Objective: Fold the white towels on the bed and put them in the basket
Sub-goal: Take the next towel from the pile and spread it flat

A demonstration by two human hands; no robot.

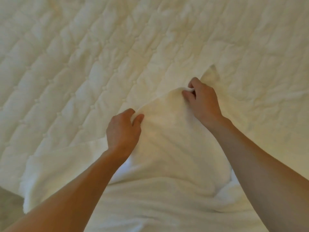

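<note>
A white towel (168, 136) lies rumpled on the near part of the bed, its upper edge lifted off the cover. My left hand (122, 131) pinches that edge at its left end. My right hand (203, 101) pinches the same edge further right and higher up. The cloth hangs stretched between the two hands and sags toward me. More white towel cloth (150, 206) spreads flat along the bed's near edge, under my forearms. No basket is in view.
The bed (75, 64) has a cream quilted cover that fills the far and left parts of the view. A strip of grey floor (10, 203) shows at the lower left corner, past the bed's edge.
</note>
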